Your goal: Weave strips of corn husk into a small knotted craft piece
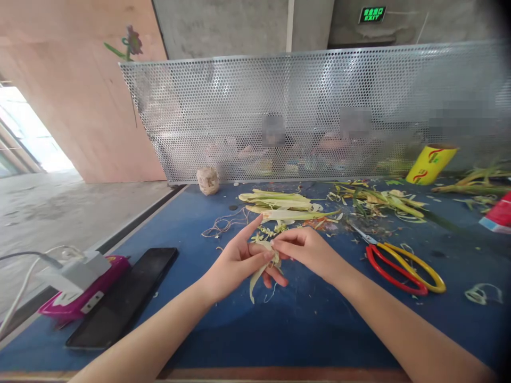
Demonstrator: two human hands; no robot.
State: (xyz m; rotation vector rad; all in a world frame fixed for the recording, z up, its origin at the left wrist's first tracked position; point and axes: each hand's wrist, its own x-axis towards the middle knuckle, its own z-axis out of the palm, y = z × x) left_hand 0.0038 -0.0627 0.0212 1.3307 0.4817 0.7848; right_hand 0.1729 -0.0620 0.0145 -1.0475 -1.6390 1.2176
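Note:
Over the blue tabletop (239,324), my left hand (243,260) pinches a pale, leaf-like strip (255,282), whose pointed end hangs down below the fingers; its index finger points up and away. My right hand (305,247) is closed at the same pale piece, thumb and fingertips pressed together against its upper part. A thin white thread dangles under the hands. Just beyond them lie several long, pale green husk-like leaves (279,201). Small curled yellow-green scraps (271,231) sit right behind my fingers, partly covered by them.
Scissors (403,266) with red and yellow handles lie at right. On the left are a black phone (123,298) and a magenta power strip (88,290). A string ball (208,181), a yellow tube (431,164) and leaf scraps (379,199) stand or lie before the perforated metal screen (239,106).

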